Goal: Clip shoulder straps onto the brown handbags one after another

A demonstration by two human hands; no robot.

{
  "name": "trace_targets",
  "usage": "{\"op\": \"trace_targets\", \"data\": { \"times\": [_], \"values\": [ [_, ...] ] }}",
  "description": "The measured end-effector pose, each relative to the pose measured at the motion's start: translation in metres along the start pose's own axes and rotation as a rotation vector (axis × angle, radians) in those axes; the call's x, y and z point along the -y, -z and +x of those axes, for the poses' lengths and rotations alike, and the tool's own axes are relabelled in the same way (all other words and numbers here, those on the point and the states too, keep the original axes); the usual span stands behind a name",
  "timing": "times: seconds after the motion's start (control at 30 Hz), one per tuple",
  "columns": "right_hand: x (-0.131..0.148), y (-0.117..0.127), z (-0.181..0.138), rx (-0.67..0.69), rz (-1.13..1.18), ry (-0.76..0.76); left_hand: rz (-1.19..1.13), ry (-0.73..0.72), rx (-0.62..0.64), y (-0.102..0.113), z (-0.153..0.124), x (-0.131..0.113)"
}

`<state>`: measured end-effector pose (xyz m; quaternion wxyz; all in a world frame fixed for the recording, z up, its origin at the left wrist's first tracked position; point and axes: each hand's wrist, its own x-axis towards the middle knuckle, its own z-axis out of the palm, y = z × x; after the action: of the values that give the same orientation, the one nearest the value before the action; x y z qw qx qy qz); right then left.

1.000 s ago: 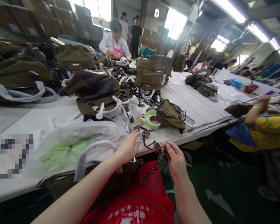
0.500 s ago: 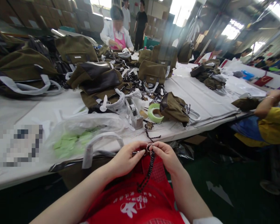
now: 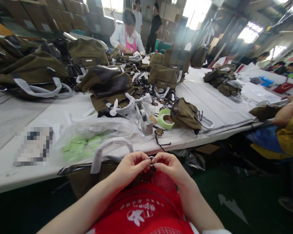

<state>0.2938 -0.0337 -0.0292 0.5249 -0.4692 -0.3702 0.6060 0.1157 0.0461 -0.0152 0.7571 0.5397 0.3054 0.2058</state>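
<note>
A white table [image 3: 197,94] is spread across the scene, and olive bags [image 3: 86,52] are heaped over its left and far parts. At the near edge, a wrapped handle [image 3: 113,140] is seen standing above a bag that is partly hidden by the left arm. A red apron [image 3: 114,203] is worn. In front of it, just off the table's edge, the left hand [image 3: 130,167] and right hand [image 3: 169,167] are held close together. A roll of green tape [image 3: 162,119] is seen beyond them.

Between the two hands, a metal ring [image 3: 153,157] is held, pinched on opposite sides by thumb and fingers; each grip is closed to a narrow pinch. Whether the ring is parted cannot be told. It is judged light, stiff and smooth, a little slippery but hardly fragile, and is best taken by its rim with the fingertips. The dark piece beneath it is mostly hidden.

On the apron, white characters are printed above a rabbit-like figure, too blurred to be read surely. On the bags, small pale labels [image 3: 89,60] are seen, but no wording can be made out.
</note>
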Motion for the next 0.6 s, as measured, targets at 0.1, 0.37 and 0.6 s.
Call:
{"op": "trace_targets", "data": {
  "times": [0.1, 0.37, 0.6],
  "values": [
    [0.001, -0.001, 0.001, -0.022, -0.080, 0.036, -0.018, 0.005, -0.014, 0.002, 0.002, 0.002],
    [0.004, -0.004, 0.002, -0.038, -0.264, 0.078, 0.263, -0.005, 0.005, 0.012, -0.001, -0.004],
    [-0.006, -0.013, 0.000, 0.216, -0.092, -0.231, 0.638, -0.101, 0.030, 0.024, -0.008, -0.011]
  ]
}}
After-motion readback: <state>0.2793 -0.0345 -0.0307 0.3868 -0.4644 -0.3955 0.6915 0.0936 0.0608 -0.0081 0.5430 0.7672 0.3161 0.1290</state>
